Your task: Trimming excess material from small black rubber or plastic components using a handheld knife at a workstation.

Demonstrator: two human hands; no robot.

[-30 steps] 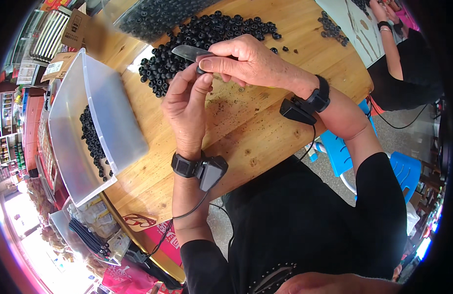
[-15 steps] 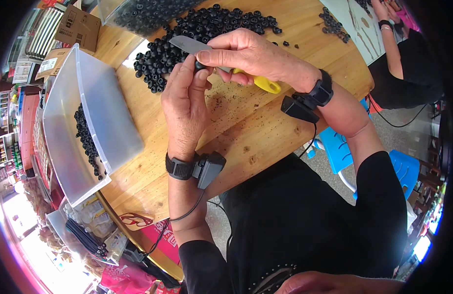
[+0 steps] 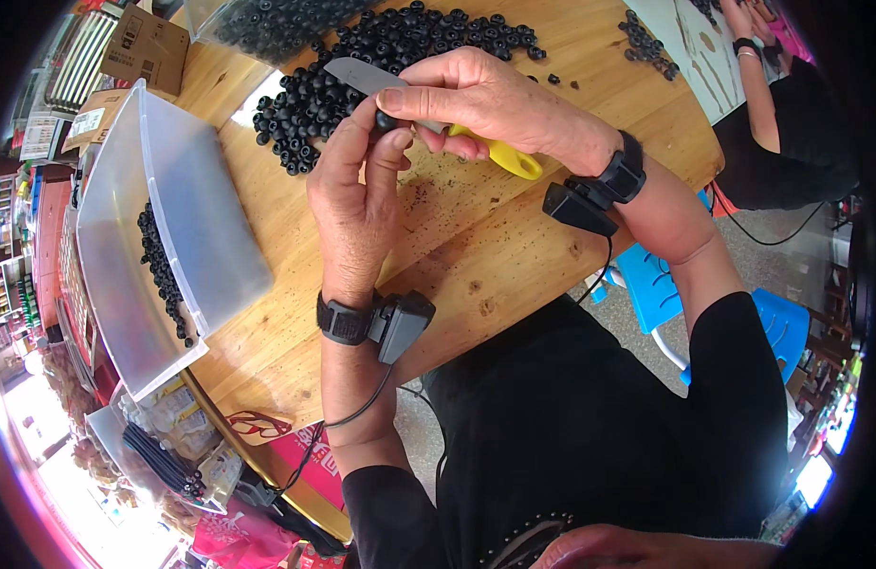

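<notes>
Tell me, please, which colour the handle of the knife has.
The knife handle is yellow; it shows best in the head view.

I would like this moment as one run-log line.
left hand: pinches round black piece; right hand: holds yellow-handled knife; wooden table: pile of black pieces

Bright, fairly even light falls on the wooden table [image 3: 495, 275], where a white patch of glare sits beside the dark pile of small round pieces [image 3: 300, 114], while the lower left burns out to featureless white and a smaller glow marks the right rim. The black shirt [image 3: 571, 417] loses most of its detail, apart from a hazy bluish sheen along its right edge. Both hands [image 3: 352, 190] look reasonably crisp, but the shelves [image 3: 6, 284] bend and soften toward the fisheye's blackened, colour-fringed border.
</notes>
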